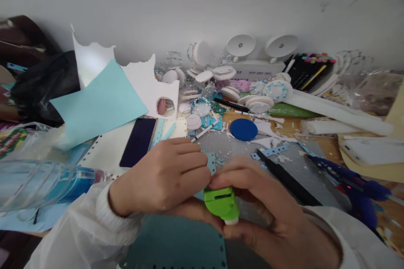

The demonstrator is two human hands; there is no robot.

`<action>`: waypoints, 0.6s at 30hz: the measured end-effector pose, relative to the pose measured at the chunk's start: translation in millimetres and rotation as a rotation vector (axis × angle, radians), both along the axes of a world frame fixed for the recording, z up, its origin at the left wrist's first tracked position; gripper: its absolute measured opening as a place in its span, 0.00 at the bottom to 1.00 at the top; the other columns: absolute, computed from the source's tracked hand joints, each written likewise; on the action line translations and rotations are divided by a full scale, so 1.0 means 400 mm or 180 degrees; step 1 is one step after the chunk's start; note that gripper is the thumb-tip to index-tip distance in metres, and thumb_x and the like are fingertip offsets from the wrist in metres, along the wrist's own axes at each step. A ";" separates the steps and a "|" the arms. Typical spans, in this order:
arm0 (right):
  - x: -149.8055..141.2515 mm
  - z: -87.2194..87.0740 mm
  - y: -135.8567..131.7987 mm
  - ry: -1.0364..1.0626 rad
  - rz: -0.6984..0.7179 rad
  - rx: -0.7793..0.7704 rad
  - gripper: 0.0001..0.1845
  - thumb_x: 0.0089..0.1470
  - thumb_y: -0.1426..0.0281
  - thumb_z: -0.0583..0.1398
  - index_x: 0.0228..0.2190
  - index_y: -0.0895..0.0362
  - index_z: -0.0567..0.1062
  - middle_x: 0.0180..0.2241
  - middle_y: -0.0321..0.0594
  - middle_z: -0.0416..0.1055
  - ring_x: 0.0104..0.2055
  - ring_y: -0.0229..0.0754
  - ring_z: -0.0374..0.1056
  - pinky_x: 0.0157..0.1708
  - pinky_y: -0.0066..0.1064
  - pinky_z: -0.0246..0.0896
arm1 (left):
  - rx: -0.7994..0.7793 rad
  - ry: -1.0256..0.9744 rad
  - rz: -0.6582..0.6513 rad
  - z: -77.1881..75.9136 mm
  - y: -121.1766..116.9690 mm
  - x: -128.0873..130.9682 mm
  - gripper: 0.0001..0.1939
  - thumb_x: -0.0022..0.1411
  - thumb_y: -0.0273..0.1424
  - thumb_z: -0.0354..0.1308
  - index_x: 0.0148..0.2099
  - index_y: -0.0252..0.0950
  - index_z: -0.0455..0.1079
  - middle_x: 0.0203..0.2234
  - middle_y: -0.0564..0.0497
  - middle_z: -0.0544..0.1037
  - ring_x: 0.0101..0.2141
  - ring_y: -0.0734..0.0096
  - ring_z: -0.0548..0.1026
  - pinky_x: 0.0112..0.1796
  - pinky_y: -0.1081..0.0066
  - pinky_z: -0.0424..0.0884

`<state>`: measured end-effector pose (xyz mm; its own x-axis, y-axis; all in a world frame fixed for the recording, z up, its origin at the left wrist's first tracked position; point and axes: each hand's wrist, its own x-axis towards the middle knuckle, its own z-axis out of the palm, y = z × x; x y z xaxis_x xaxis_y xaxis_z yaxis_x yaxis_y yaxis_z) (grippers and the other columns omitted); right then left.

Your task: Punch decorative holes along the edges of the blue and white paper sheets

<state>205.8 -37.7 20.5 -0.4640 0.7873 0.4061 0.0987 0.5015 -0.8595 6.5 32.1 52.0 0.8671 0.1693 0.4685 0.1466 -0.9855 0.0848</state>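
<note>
Bare hands, the right (pixel 261 206) pinching a green punch (pixel 221 204) at near center and the left (pixel 170 176) curled against it, work beside a bottle (pixel 47 185) at left, its blue label (pixel 74 178) unreadable, amid paper scraps (pixel 268 134), with a small white box (pixel 257 69), its lettering too small to read, at the far wall.

The right fingers (pixel 240 168) are blurred along their upper edge. The plastic bottle (pixel 50 185) is cut off by the left edge; the glue gun (pixel 353 176), by the right. Most of the tabletop (pixel 290 128) is hidden under scraps.
</note>
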 end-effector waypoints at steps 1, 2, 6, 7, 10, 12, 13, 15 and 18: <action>0.000 0.000 -0.003 0.0060 0.0038 -0.0089 0.23 0.55 0.69 0.63 0.51 0.51 0.64 0.43 0.40 0.68 0.44 0.40 0.68 0.43 0.27 0.68 | 0.0065 0.0025 -0.0010 0.003 -0.002 -0.001 0.25 0.66 0.45 0.49 0.22 0.35 0.59 0.17 0.52 0.66 0.20 0.71 0.62 0.23 0.67 0.53; 0.000 -0.001 -0.007 0.0113 0.0065 -0.0191 0.25 0.55 0.70 0.63 0.52 0.49 0.62 0.44 0.39 0.68 0.45 0.39 0.68 0.44 0.26 0.68 | 0.0124 0.0031 -0.0004 0.005 -0.005 -0.002 0.25 0.66 0.45 0.49 0.21 0.36 0.59 0.16 0.52 0.66 0.20 0.71 0.61 0.22 0.67 0.53; 0.002 -0.005 -0.013 0.0152 0.0084 -0.0423 0.24 0.54 0.72 0.63 0.50 0.48 0.63 0.45 0.40 0.68 0.48 0.40 0.68 0.46 0.25 0.69 | 0.0241 0.0048 0.0025 0.009 -0.017 0.002 0.25 0.68 0.42 0.47 0.21 0.35 0.60 0.15 0.53 0.63 0.19 0.71 0.60 0.22 0.67 0.52; 0.003 -0.005 -0.013 0.0128 0.0092 -0.0426 0.23 0.54 0.72 0.63 0.50 0.48 0.63 0.45 0.40 0.68 0.48 0.40 0.68 0.45 0.26 0.69 | 0.0228 0.0049 0.0009 0.007 -0.020 0.003 0.24 0.68 0.42 0.47 0.21 0.35 0.61 0.15 0.53 0.63 0.19 0.71 0.60 0.22 0.67 0.52; 0.004 -0.005 -0.013 0.0084 0.0084 -0.0453 0.23 0.54 0.72 0.63 0.50 0.48 0.63 0.45 0.40 0.69 0.48 0.41 0.69 0.44 0.26 0.70 | 0.0146 0.0040 -0.0069 -0.001 -0.027 0.006 0.24 0.69 0.39 0.46 0.22 0.34 0.63 0.15 0.52 0.63 0.20 0.70 0.61 0.22 0.67 0.55; 0.005 -0.009 -0.013 0.0082 0.0057 -0.0459 0.23 0.55 0.72 0.62 0.50 0.46 0.63 0.46 0.39 0.69 0.49 0.41 0.68 0.44 0.26 0.70 | 0.0099 0.0063 -0.0096 -0.008 -0.029 0.007 0.24 0.69 0.38 0.46 0.22 0.34 0.63 0.15 0.52 0.63 0.20 0.70 0.61 0.22 0.67 0.56; 0.005 -0.011 -0.013 0.0086 0.0055 -0.0445 0.23 0.55 0.72 0.62 0.50 0.45 0.63 0.47 0.39 0.69 0.50 0.40 0.68 0.45 0.25 0.69 | 0.0088 0.0081 -0.0094 -0.013 -0.029 0.006 0.24 0.69 0.38 0.46 0.22 0.34 0.63 0.15 0.52 0.64 0.20 0.69 0.61 0.22 0.67 0.57; 0.007 -0.015 -0.011 0.0084 0.0076 -0.0422 0.24 0.56 0.73 0.61 0.51 0.44 0.62 0.48 0.38 0.68 0.51 0.39 0.67 0.46 0.25 0.69 | 0.0081 0.0130 -0.0076 -0.020 -0.026 0.005 0.23 0.69 0.37 0.46 0.22 0.35 0.63 0.16 0.52 0.64 0.20 0.69 0.62 0.22 0.66 0.57; 0.008 -0.014 -0.006 -0.0022 0.0075 -0.0518 0.23 0.58 0.74 0.59 0.52 0.44 0.61 0.48 0.38 0.67 0.51 0.38 0.66 0.47 0.24 0.68 | 0.0099 0.0157 -0.0012 -0.025 -0.019 0.004 0.23 0.69 0.39 0.46 0.22 0.35 0.63 0.16 0.52 0.64 0.20 0.69 0.62 0.23 0.67 0.57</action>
<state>209.1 -40.0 14.9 -0.4855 0.8312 0.2709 0.0947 0.3581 -0.9289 8.2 24.6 41.8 0.8898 0.1521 0.4302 0.1462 -0.9881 0.0469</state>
